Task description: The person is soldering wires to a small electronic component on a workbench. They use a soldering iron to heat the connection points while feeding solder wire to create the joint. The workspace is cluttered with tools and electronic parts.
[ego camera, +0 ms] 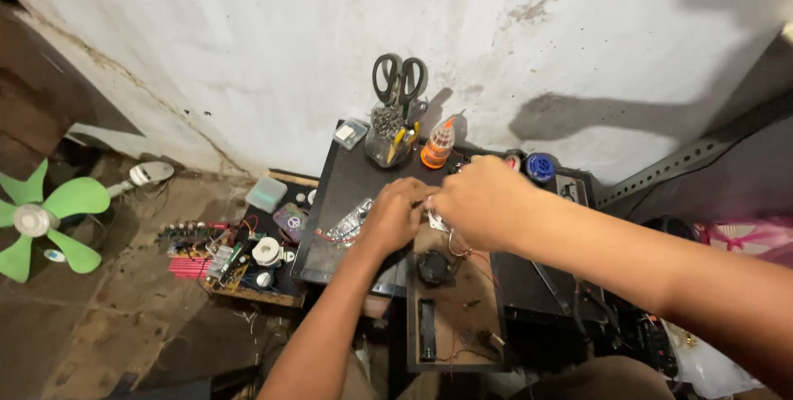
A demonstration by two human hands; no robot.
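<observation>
My left hand [395, 217] and my right hand [479, 202] meet above a small dark table [343, 194], fingers pinched together on a small pale part [436, 220] with thin wires [456, 245] hanging from it. Just below the hands, a small black round fan-like piece [433, 268] lies on a brown board [462, 301]. A clear plastic bag [349, 222] of small parts lies left of my left hand. What exactly the fingers grip is mostly hidden.
A cup [388, 146] with scissors [400, 80] and tools and an orange bottle [438, 146] stand at the table's back. A blue spool [540, 167] sits to the right. Circuit boards and parts [227, 255] lie on the floor, beside green fan blades [45, 218].
</observation>
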